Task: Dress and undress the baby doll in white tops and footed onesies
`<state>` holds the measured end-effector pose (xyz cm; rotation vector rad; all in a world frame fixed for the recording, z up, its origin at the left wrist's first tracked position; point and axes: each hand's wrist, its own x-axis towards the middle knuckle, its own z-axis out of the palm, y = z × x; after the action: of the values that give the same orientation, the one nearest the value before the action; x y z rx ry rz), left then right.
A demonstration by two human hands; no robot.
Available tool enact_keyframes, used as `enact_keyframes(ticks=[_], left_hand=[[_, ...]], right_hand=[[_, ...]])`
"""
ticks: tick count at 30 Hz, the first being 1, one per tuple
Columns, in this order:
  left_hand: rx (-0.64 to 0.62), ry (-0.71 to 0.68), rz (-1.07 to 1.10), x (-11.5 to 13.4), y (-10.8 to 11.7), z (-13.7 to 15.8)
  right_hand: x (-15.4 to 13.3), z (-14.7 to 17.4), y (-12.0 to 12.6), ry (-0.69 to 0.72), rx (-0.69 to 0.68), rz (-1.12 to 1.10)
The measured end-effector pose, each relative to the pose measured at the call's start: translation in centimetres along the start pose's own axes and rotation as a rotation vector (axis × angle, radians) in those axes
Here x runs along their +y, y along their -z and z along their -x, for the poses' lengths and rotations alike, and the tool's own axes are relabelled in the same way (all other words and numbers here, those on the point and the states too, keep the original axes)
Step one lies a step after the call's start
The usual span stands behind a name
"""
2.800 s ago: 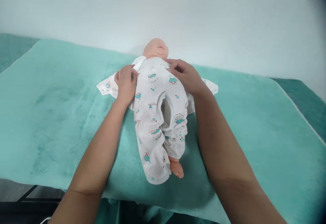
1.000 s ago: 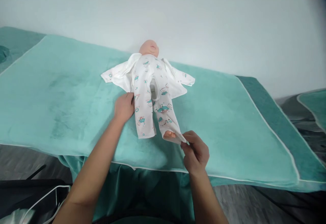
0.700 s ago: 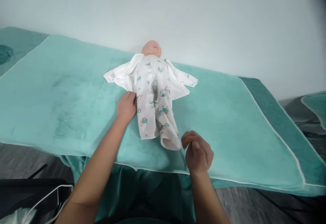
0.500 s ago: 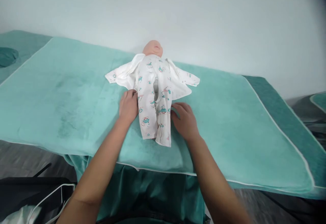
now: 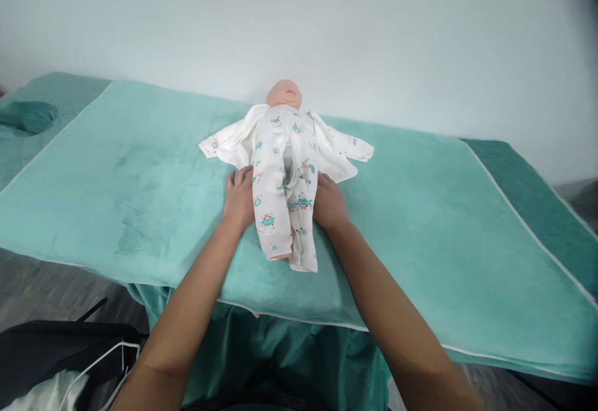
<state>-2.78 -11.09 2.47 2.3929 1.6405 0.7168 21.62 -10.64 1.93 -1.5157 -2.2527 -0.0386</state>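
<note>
A baby doll (image 5: 283,94) lies on its back, its head toward the wall. White printed trousers (image 5: 273,212) cover its front and legs, with a gap between the legs. A white printed baby shirt (image 5: 236,140) is spread open beneath it, sleeves out to both sides. My left hand (image 5: 240,199) rests against the left side of the trousers, fingers slightly apart, thumb side hidden by the cloth. On the opposite side, my right hand (image 5: 328,202) is pressed against the right trouser leg. Its fingertips are tucked out of sight behind the cloth.
A light green cover (image 5: 420,230) spreads over the table, with a white-edged front border. Behind it rises a white wall (image 5: 397,37). Bunched green fabric (image 5: 30,117) lies at far left. A black object (image 5: 60,349) with white cloth stands at lower left.
My right hand has moved in and slightly forward, its fingers now behind the trouser leg. My left hand has pressed closer to the trousers. A little pink shows at the left cuff.
</note>
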Motion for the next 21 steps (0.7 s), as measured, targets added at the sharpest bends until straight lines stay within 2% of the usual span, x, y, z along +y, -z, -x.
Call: enact_keyframes(ticks=[5,8,14,21], left_hand=[[0.001,-0.01,0.002,-0.2,-0.2,0.0],[0.013,0.011,-0.003,-0.4,-0.3,-0.1],[0.069,0.028,-0.005,-0.3,-0.1,-0.4],[0.115,0.124,-0.094,-0.2,0.8,0.7]], right_hand=[[-0.3,1.3,0.9,0.02,0.106,-0.256],[-0.6,1.7,1.4,0.05,0.1,-0.33],[-0.5,1.3,1.2,0.066,0.081,-0.375],[-0.6,1.4,1.2,0.063,0.008,-0.35]])
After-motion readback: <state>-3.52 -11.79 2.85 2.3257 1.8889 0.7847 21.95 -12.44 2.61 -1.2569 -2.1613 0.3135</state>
